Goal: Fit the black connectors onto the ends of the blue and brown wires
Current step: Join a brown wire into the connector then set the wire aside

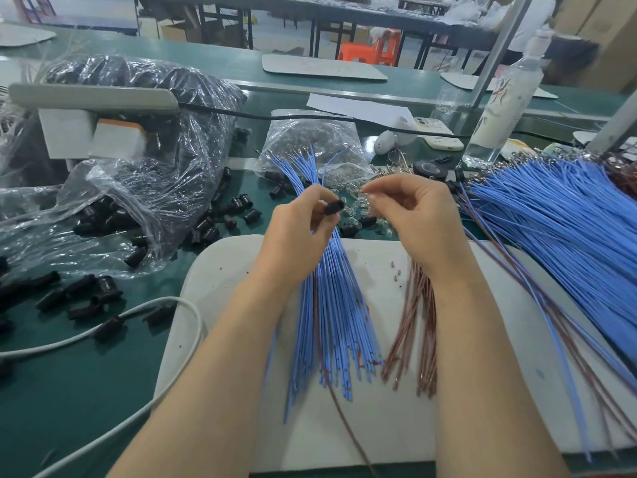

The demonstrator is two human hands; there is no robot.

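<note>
My left hand [300, 229] grips a bundle of blue wires [334, 305] and pinches a black connector [333, 207] at its fingertips. My right hand [420, 212] pinches a small metal wire terminal [364, 191] a little to the right of the connector, and holds a bundle of brown wires [418, 326] that hangs down under the palm. Both bundles fan out over a white mat [241, 339]. Loose black connectors [238, 208] lie on the green table to the left.
Clear bags of black connectors [144, 139] and of small clear parts [310, 139] sit behind my hands. A big pile of blue and brown wires [551, 219] lies at right. A white cable [138, 315], a bottle [499, 108] and a phone [437, 132] are nearby.
</note>
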